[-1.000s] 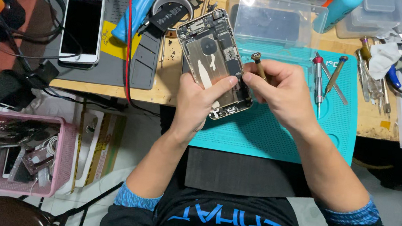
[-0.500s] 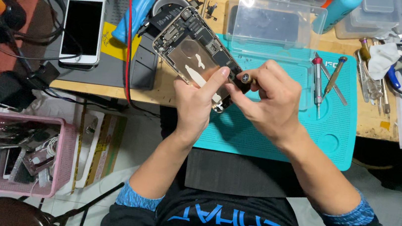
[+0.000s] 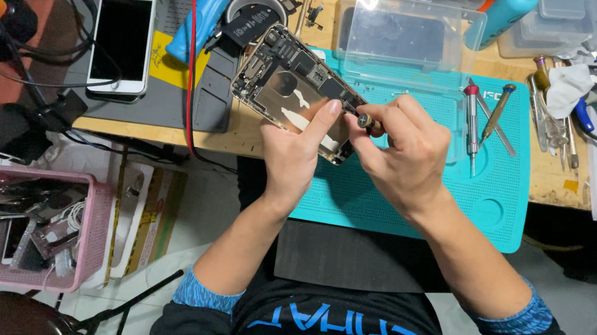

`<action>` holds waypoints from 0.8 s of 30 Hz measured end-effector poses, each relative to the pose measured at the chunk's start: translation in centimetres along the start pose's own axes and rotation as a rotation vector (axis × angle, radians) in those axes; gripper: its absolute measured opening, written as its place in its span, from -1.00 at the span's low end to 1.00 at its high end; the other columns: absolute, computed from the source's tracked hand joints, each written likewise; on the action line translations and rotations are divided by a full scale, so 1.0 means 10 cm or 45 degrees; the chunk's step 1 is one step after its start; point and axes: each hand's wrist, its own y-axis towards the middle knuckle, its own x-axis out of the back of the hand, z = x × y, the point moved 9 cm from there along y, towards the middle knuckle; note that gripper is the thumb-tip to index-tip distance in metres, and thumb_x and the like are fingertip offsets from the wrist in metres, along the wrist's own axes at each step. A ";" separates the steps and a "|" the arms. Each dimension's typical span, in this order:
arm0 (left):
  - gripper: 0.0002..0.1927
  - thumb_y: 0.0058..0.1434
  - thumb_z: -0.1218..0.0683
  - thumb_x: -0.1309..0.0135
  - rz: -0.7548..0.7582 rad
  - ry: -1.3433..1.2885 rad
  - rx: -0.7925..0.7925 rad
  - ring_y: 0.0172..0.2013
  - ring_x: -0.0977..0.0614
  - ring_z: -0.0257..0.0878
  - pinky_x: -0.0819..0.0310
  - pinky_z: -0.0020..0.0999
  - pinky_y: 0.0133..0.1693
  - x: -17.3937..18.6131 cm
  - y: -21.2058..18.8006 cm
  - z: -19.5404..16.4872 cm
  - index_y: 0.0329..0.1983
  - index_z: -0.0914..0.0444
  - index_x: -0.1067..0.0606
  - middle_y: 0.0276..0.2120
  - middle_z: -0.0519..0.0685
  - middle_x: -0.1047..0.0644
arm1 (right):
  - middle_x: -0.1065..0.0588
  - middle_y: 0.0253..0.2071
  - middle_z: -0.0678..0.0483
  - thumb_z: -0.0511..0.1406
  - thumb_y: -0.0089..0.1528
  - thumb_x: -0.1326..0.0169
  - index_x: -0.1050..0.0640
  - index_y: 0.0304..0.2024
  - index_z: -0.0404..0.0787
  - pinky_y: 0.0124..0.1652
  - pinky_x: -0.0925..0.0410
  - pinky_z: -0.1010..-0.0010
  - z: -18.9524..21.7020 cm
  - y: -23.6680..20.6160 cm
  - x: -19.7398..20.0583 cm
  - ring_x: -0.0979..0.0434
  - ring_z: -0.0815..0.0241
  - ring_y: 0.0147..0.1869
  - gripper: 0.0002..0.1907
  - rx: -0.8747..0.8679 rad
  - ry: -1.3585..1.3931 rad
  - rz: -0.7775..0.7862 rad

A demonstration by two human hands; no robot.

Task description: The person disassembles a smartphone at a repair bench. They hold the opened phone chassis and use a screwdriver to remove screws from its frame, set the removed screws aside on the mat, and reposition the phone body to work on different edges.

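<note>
Hands closed: left hand [image 3: 292, 156] grips opened phone [image 3: 295, 93], right hand [image 3: 403, 153] pinches screwdriver [image 3: 370, 122] against it.

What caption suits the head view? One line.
Left hand steadies an opened phone; right hand works a small screwdriver.

Person, seen from above, body below the teal work mat [image 3: 414, 194].

- Left hand [image 3: 296, 152]: bare, no rings or glove; short trimmed nails.
- Right hand [image 3: 407, 153]: bare, no watch or band at the wrist.
- Forearms: uncovered from wrist to above the elbow.
- Sleeves: short, dark, each ending in a blue patterned cuff band, furthest from the mat.
- Shirt: black, with blue block lettering across the chest and a small round badge below it at the frame edge.
</note>
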 end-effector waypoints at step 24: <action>-0.90 0.33 0.27 -0.18 0.018 0.157 -0.025 -0.31 -0.63 -0.39 -0.51 -0.46 -0.26 0.07 -0.05 0.02 -0.16 0.45 -0.62 -0.27 -0.05 -0.64 | -0.44 -0.43 0.03 -0.48 0.20 -0.34 -0.63 -0.23 -0.32 -0.46 -0.26 0.40 0.00 0.02 0.02 -0.39 0.25 -0.49 -0.86 0.028 0.054 0.019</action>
